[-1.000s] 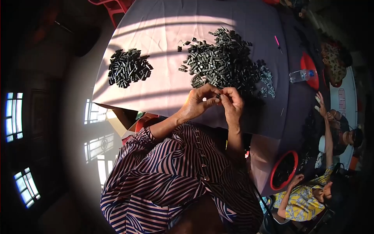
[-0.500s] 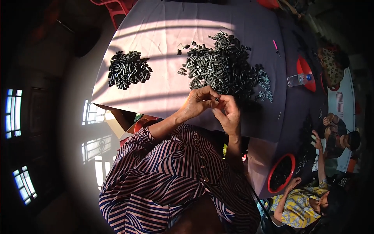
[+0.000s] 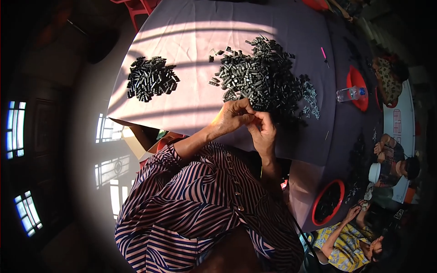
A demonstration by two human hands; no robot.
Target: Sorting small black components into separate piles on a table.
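Note:
My left hand (image 3: 233, 117) and my right hand (image 3: 264, 132) meet fingertip to fingertip over the near edge of the round table (image 3: 191, 104). Together they pinch a small dark part (image 3: 251, 116), mostly hidden by the fingers. Just beyond the hands lies a large heap of small dark grey parts (image 3: 261, 79). A smaller pile of the same dark parts (image 3: 150, 84) lies at the far left of the table. My striped sleeves come up from below.
A clear plastic bottle (image 3: 349, 93) lies on a red dish (image 3: 357, 88) at the right. A red basin (image 3: 328, 202) with dark parts stands low at the right. Other people sit at the right, one in a yellow patterned shirt (image 3: 343, 241). A pink pen (image 3: 323, 53) lies near the heap.
Both hands stay together at the table's near edge, fingers shifting slightly on the small part. The person at the right has lowered a raised arm.

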